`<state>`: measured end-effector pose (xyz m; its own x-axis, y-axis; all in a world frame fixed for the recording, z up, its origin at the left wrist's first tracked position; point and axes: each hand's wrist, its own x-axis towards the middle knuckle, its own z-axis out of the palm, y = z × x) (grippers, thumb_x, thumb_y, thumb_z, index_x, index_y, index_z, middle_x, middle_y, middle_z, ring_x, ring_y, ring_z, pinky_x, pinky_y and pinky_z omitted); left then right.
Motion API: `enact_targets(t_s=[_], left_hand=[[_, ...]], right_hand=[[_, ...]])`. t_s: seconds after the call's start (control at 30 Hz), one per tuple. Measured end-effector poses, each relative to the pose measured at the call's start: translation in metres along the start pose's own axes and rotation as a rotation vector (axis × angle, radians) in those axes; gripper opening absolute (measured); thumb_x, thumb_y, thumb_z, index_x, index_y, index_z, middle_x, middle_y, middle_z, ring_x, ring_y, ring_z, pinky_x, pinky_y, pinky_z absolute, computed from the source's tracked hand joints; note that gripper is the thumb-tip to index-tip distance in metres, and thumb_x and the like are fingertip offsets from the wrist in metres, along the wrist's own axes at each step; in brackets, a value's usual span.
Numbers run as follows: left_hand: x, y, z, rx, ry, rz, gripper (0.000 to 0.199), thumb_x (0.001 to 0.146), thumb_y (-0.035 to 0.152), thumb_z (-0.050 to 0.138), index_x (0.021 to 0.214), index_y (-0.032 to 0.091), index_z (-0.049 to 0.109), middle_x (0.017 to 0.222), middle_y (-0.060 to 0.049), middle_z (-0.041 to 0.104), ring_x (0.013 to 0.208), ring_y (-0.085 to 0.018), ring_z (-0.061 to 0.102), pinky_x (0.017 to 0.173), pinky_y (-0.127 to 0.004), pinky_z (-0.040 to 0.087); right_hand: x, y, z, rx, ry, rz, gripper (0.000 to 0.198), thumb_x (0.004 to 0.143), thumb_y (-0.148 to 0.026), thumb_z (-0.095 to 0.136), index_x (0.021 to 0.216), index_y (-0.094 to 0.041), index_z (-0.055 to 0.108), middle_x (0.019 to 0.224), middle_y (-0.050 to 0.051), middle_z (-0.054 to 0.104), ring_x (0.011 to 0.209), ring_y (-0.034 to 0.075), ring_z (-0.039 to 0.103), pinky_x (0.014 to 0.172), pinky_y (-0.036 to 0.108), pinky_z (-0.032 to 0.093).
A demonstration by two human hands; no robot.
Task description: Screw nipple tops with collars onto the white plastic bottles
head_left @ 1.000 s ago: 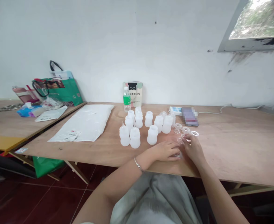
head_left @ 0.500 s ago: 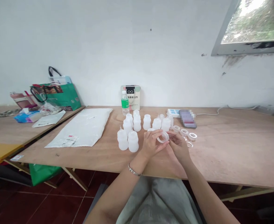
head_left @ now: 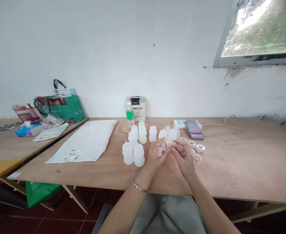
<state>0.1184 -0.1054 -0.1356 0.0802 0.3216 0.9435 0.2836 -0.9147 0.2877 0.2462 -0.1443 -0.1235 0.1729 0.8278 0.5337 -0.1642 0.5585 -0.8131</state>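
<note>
Between my two hands is a clear plastic ring [head_left: 166,145], raised a little above the table. My left hand [head_left: 155,153] grips its left side between thumb and fingers. My right hand [head_left: 184,158] has its thumb and fingertips at the ring's right edge, closed on it. Several milky white plastic bottles [head_left: 139,155] stand to the left of and behind my hands; some carry a thin pointed bit at the top. More clear rings [head_left: 200,148] lie on the table just right of my right hand. Part of a white bottle is hidden behind my left hand.
A white mailing bag [head_left: 84,139] lies flat on the left of the wooden table [head_left: 240,162]. Behind the white bottles stand a water bottle [head_left: 130,115] and a paper bag [head_left: 142,112]. A phone [head_left: 194,130] rests against a white box [head_left: 180,123]. A cable [head_left: 220,123] runs along the wall.
The ring has turned from showing its open face to a more side-on angle, with my hands still on it. The whole view has shifted as the head tilted up slightly.
</note>
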Motion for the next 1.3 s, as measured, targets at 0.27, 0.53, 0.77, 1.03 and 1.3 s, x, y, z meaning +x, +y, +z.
enact_targets(t_s=[0.27, 0.53, 0.77, 1.03, 1.3], left_hand=[[0.000, 0.001, -0.003, -0.038, 0.034, 0.004, 0.027, 0.091, 0.020, 0.051, 0.118, 0.018, 0.054, 0.119, -0.015, 0.067, 0.109, -0.024, 0.064, 0.087, -0.042, 0.054], [0.053, 0.007, -0.017, -0.103, 0.109, -0.067, 0.009, 0.089, 0.016, 0.059, 0.098, 0.020, 0.058, 0.112, -0.011, 0.071, 0.107, -0.022, 0.066, 0.087, -0.041, 0.055], [0.139, 0.018, -0.054, -0.175, 0.015, 0.015, 0.006, 0.086, 0.019, 0.065, 0.085, 0.020, 0.060, 0.105, -0.007, 0.073, 0.103, -0.021, 0.068, 0.091, -0.040, 0.054], [0.176, 0.036, -0.096, -0.017, -0.131, 0.177, 0.007, 0.082, 0.016, 0.070, 0.081, 0.021, 0.065, 0.107, -0.006, 0.063, 0.092, -0.017, 0.063, 0.079, -0.034, 0.054], [0.166, 0.035, -0.114, 0.060, -0.196, 0.180, 0.015, 0.081, 0.009, 0.069, 0.084, 0.022, 0.062, 0.076, 0.001, 0.065, 0.070, -0.014, 0.062, 0.061, -0.028, 0.051]], right_hand=[[0.008, -0.005, 0.013, 0.055, 0.024, -0.001, 0.031, 0.076, -0.030, 0.074, 0.101, -0.026, 0.055, 0.079, -0.001, 0.072, 0.076, 0.016, 0.069, 0.073, 0.033, 0.057], [0.052, -0.038, 0.024, 0.123, -0.128, 0.025, 0.032, 0.074, -0.036, 0.076, 0.099, -0.027, 0.058, 0.082, -0.002, 0.070, 0.075, 0.014, 0.066, 0.071, 0.028, 0.054], [0.111, -0.083, 0.039, 0.161, -0.398, -0.028, 0.026, 0.078, -0.032, 0.074, 0.101, -0.029, 0.063, 0.101, -0.001, 0.064, 0.094, 0.014, 0.061, 0.080, 0.027, 0.052], [0.124, -0.111, 0.051, 0.170, -0.771, -0.054, 0.045, 0.087, -0.033, 0.065, 0.130, -0.035, 0.051, 0.101, -0.001, 0.063, 0.084, 0.012, 0.060, 0.076, 0.025, 0.051], [0.124, -0.105, 0.060, 0.199, -0.787, -0.037, 0.036, 0.082, -0.036, 0.071, 0.115, -0.028, 0.061, 0.098, 0.001, 0.063, 0.081, 0.012, 0.058, 0.069, 0.023, 0.049]])
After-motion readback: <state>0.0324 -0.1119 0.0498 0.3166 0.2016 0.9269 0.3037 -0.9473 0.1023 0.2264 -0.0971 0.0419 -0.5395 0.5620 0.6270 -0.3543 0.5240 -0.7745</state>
